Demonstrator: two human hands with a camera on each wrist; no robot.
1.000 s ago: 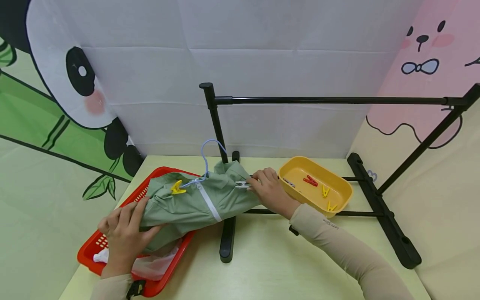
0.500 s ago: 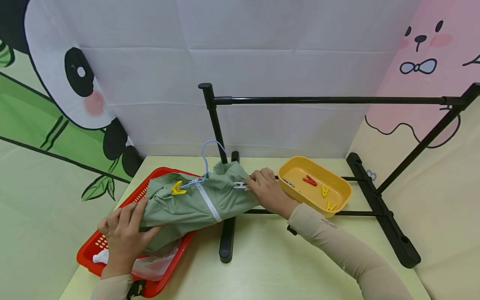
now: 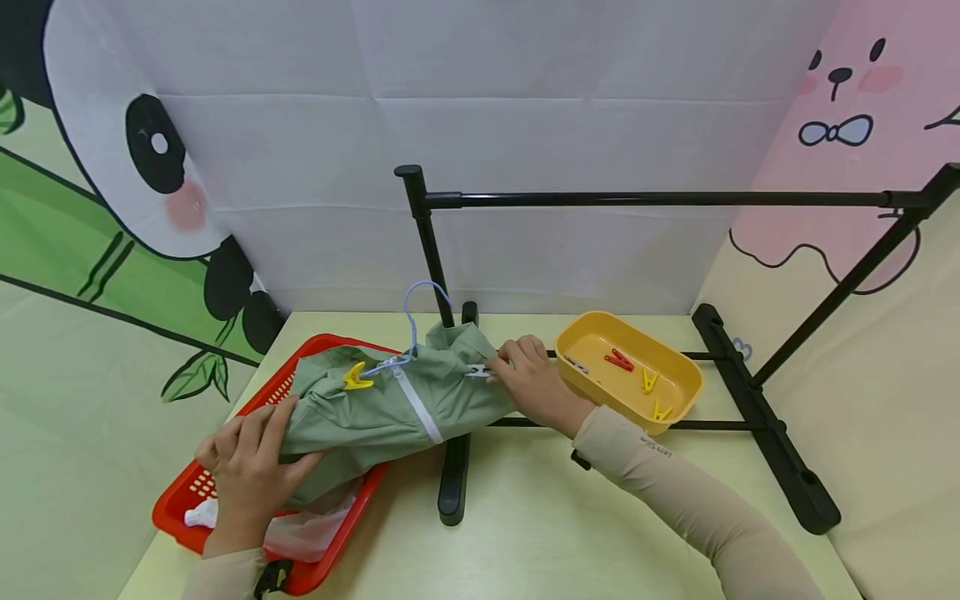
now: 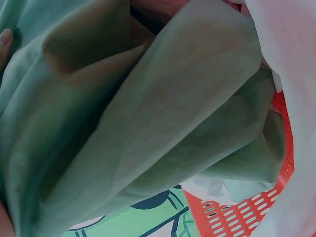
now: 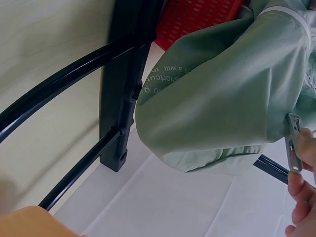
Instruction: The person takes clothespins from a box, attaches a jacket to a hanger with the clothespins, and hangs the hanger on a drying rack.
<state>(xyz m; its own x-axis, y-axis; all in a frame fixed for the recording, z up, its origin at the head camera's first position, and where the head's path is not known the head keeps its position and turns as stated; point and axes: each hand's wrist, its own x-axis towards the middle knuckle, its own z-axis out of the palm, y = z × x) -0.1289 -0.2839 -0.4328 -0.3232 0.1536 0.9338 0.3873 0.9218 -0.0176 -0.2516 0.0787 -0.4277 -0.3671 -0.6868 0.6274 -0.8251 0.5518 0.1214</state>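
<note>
A green zip-up jacket [image 3: 375, 417] hangs on a light blue hanger [image 3: 410, 317], spread above the red basket. One side of it carries a yellow clothespin [image 3: 356, 377] beside the hanger's arm. My left hand [image 3: 247, 467] holds the jacket's left part, thumb below and fingers on top. At the opposite shoulder, my right hand [image 3: 536, 379] pinches a grey clothespin [image 3: 477, 371] between thumb and fingers. The right wrist view shows that clothespin's [image 5: 294, 140] far end against the green cloth. Green folds [image 4: 163, 108] fill most of the left wrist view.
The red basket [image 3: 367, 500] at left contains white and pale pink cloth. A black rack with a top bar [image 3: 637, 200] stands behind. Between its legs sits a yellow tray [image 3: 600, 333] with several clothespins, two of them yellow and one red [image 3: 620, 360].
My right hand has shifted slightly left, bringing the grey clothespin a little further over the jacket. The left hand and jacket stay nearly still.
</note>
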